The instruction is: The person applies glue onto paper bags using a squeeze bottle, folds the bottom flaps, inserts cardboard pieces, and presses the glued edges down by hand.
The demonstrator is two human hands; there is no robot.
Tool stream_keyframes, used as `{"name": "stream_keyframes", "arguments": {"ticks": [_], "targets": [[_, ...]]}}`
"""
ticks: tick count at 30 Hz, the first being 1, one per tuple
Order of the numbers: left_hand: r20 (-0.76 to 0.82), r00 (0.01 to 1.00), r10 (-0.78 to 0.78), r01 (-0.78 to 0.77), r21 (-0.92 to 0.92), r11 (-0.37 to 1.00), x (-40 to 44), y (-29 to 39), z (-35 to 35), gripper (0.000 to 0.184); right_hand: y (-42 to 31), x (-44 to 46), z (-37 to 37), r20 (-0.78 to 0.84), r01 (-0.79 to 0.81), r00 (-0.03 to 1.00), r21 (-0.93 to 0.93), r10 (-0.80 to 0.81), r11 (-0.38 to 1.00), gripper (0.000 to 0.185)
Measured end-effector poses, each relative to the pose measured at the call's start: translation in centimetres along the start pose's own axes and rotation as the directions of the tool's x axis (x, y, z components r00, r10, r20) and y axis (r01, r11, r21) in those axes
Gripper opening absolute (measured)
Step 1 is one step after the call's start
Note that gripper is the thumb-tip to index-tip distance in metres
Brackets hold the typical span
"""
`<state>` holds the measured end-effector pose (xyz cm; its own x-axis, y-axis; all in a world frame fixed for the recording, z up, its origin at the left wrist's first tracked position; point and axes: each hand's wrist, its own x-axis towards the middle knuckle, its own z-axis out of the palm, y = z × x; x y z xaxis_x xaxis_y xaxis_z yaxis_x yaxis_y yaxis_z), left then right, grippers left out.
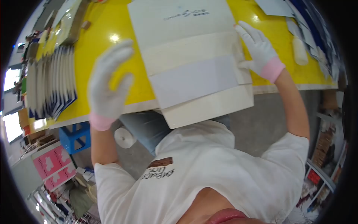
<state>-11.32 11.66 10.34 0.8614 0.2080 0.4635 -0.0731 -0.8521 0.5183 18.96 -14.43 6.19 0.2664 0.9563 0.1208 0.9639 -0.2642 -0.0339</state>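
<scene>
Yellow table [108, 22] — white bag [194, 56] touching right grip [260, 52].

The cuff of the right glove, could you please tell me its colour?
The cuff is pink; it shows best in the head view.

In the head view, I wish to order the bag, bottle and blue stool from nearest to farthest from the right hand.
1. Bag: immediately left of the right hand.
2. Bottle: to its right.
3. Blue stool: far left.
</scene>
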Motion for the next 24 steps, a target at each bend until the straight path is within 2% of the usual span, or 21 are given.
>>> {"name": "stream_keyframes", "arguments": {"ticks": [2,4,7,10,13,16,19,22,24], "targets": [[0.203,0.975,-0.095,0.072,0.116,0.991,-1.0,0.6,1.5,0.072,-0.4,1.4,-0.2,0.031,0.055,0.998,0.002,-0.055,0.998,0.106],[0.272,0.947,-0.171,0.109,0.228,0.968,-1.6,-0.5,3.7,0.083,-0.4,2.6,-0.8,0.084,0.113,0.990,-0.013,-0.112,0.993,0.110],[0.353,0.889,-0.292,0.227,0.214,0.950,-0.3,-1.3,5.4,0.090,-0.1,4.1,-0.7,0.175,0.170,0.971,-0.039,-0.160,0.985,0.113],[0.402,0.854,-0.330,0.197,0.337,0.921,1.6,-1.6,5.4,0.092,0.4,4.9,-0.4,0.336,0.042,0.939,0.078,-0.066,0.996,0.113],[0.429,0.807,-0.406,0.255,0.367,0.895,3.7,-1.4,5.3,0.086,1.0,5.5,-0.5,0.357,-0.018,0.933,0.195,-0.054,0.981,0.106],[0.450,0.817,-0.360,0.142,0.449,0.882,4.2,-0.6,5.7,0.070,0.4,5.7,-0.9,0.327,0.011,0.942,0.192,-0.074,0.981,0.087],[0.364,0.922,-0.134,-0.039,0.430,0.902,2.9,0.1,5.7,0.055,0.2,4.5,-1.1,0.223,0.083,0.969,0.130,-0.110,0.988,0.067],[0.408,0.868,-0.283,0.141,0.344,0.928,1.7,1.0,6.1,0.045,0.0,2.6,-0.7,0.239,-0.014,0.970,0.247,-0.046,0.969,0.052],[0.404,0.885,-0.232,0.103,0.317,0.943,1.0,0.9,6.3,0.041,-0.1,1.9,-0.4,0.174,0.019,0.981,0.362,-0.087,0.932,0.046]]}}
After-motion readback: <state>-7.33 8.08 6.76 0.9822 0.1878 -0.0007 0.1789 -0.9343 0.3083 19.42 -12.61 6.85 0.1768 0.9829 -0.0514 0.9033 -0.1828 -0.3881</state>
